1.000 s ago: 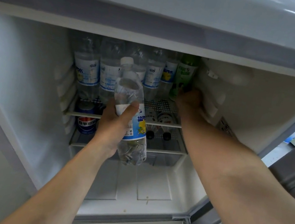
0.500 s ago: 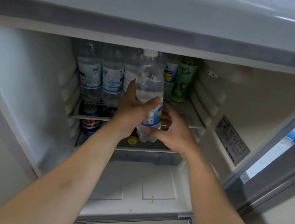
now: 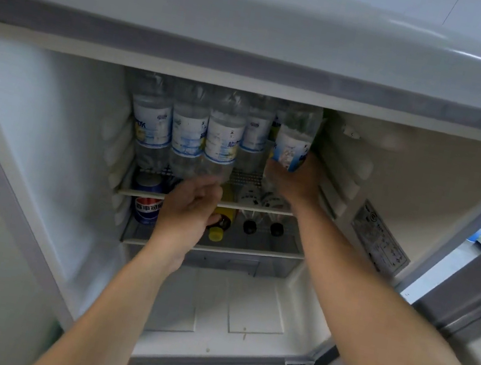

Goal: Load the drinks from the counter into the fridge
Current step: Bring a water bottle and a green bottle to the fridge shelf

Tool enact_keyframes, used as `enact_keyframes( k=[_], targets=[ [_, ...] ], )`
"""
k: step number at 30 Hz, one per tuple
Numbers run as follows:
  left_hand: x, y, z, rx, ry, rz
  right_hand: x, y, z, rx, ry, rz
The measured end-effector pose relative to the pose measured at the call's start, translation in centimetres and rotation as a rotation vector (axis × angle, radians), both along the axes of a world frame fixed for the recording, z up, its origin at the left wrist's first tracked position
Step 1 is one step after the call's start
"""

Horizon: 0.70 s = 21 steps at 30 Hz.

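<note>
bottle in hand: clear plastic water bottle (image 3: 294, 146) with blue-white label, upright, at the right end of the upper shelf, close to the fridge's right inner wall
right hand: right hand (image 3: 294, 182) wraps the bottle's lower half from the front-right; fingers (image 3: 273, 169) curl round it under the label; base looks at or just above the shelf, cannot tell if it rests
left hand: left hand (image 3: 193, 206) in front of the upper shelf edge, holds nothing, fingers loosely curled and narrow, just below the standing row
row already in: three matching bottles (image 3: 189, 128) standing side by side at the shelf's left, one more (image 3: 255, 133) further back between them and the held one
upper shelf: wire shelf (image 3: 246, 178) with white front rail, bare patch between row and held bottle
lower shelf: blue cola can (image 3: 145, 204) at left, bottle with yellow cap (image 3: 216, 233) and two dark-capped bottles (image 3: 263, 226) lying cap-forward
fridge: fridge (image 3: 48, 132) open, white liner, sticker on right wall
handling guess: full bottle, moderately heavy, thin walls give under a squeeze, smooth and maybe slick; best held round the waist at or under the label, not by the cap
step guess: seating this bottle in the right-end gap; tall clearance under the ceiling looks tight
risk guess: nudging a neighbour could topple the row
</note>
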State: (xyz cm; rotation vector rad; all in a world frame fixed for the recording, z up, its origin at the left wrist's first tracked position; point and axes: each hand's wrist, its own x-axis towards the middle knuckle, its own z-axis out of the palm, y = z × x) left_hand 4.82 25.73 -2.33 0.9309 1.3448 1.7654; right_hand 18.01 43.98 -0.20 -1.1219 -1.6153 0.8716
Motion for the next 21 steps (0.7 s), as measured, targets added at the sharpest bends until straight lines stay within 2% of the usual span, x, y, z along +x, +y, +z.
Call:
enact_keyframes(
  k=[8,12,21],
  targets=[
    [-1.1,-6.8,-8.3,-0.17,-0.016,0.055,-2.5,3.3,-1.0,-0.007,0.01,-0.121],
    [-2.0,-8.8,-9.1,-0.145,-0.019,0.088,-2.9,2.8,-1.5,0.022,0.078,-0.197],
    [-2.4,-11.9,-9.0,-0.132,-0.004,0.04,-3.2,2.8,-1.3,-0.074,0.033,-0.235]
  ],
)
